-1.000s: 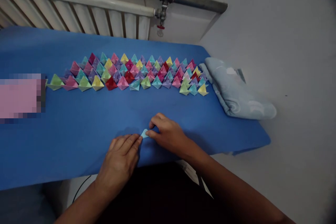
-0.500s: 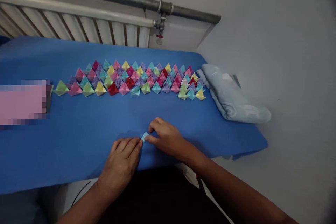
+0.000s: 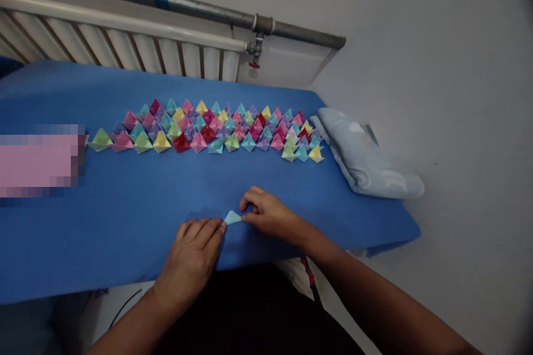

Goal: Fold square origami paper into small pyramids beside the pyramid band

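Observation:
A small light-blue folded paper (image 3: 232, 217) lies on the blue cloth-covered surface (image 3: 175, 186), its visible part shaped like a low triangle. My left hand (image 3: 195, 244) presses its left corner with fingers held together, the fingertips covering that end. At the right corner, the thumb of my right hand (image 3: 268, 213) touches the paper while the index finger curls above it. Beyond both hands stand rows of small colourful folded paper boats (image 3: 215, 144), close together.
A folded light-blue blanket (image 3: 366, 158) lies at the right by the wall. Behind the surface are a white radiator (image 3: 145, 55), a metal pipe (image 3: 208, 11) and a red-handled valve (image 3: 254, 65). A blurred pink patch (image 3: 37, 166) sits at the left.
My right hand has moved slightly right along the paper, and more of the light-blue paper shows between the hands. My left hand stays in place. The camera view has tilted slightly.

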The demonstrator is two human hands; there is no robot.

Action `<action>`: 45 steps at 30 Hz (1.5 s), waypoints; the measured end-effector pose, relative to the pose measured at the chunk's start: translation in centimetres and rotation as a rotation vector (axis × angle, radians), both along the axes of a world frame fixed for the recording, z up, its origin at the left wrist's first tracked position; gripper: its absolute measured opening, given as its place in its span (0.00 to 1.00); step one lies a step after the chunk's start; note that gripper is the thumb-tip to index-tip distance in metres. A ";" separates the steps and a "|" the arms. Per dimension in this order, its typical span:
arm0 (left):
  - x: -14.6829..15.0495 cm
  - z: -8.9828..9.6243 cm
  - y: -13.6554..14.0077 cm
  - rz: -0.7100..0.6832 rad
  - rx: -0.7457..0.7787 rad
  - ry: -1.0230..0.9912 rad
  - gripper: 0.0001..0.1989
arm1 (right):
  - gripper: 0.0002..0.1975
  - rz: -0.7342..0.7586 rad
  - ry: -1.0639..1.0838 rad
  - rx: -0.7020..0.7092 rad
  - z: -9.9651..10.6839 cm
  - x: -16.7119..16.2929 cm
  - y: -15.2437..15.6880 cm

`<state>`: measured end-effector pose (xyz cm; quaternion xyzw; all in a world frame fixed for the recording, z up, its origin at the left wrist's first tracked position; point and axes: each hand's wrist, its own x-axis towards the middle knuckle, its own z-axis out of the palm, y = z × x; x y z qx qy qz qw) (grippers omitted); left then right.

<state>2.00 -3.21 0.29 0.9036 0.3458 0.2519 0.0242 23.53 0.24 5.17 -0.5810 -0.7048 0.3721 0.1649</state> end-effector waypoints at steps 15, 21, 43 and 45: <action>-0.4 1.6 1.6 0.231 -0.421 -0.378 0.13 | 0.05 -0.238 0.242 0.146 -1.0 0.1 -3.7; 1.2 2.3 2.4 0.193 -0.511 -0.281 0.11 | 0.05 -0.114 0.211 0.158 -1.1 -0.7 -3.8; 5.3 5.1 16.1 0.080 -1.202 -0.830 0.15 | 0.05 -0.445 0.815 -0.141 1.3 1.1 7.5; 5.3 4.2 16.5 0.102 -1.174 -0.866 0.15 | 0.07 -0.492 0.843 -0.160 0.2 1.2 8.5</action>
